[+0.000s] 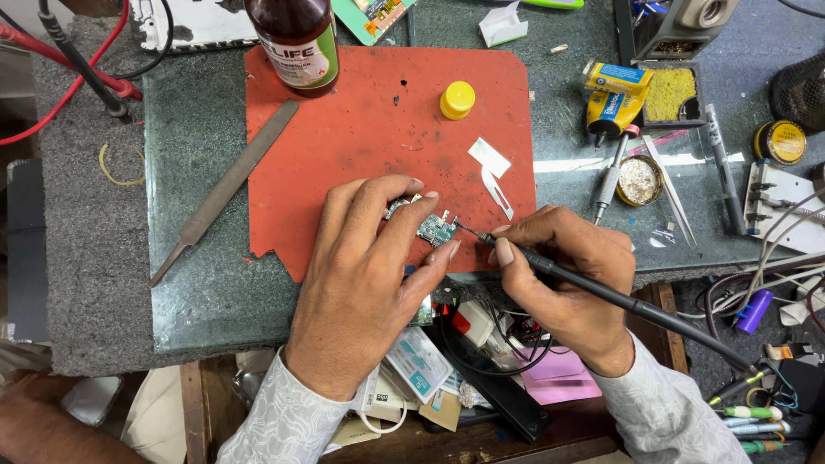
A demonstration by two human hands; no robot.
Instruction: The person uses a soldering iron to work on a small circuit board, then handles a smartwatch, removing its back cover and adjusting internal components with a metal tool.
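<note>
So here the left hand is pinning a small teal circuit board down on the red mat, fingers curled over it and pressing at its near and left edges. The board sits near the mat's near-right corner, mostly uncovered on its right side. The right hand is wrapped around a black soldering iron in a pen grip, cord trailing off to the near right, and the tip is touching or just about touching the right edge of the board. Can't tell for sure if it's actually on a pad.

Looks to me like the soldering/rework step is in hand, working one spot on that right edge. I'd guess the next move calls for a steady tip on a tiny joint and the board not shifting, so that left hand needs to hold firm.

Other stuff around: a yellow cap and a brown bottle at the far side of the mat, a metal file off to the left, tweezers and a round tin on the right of the table.
</note>
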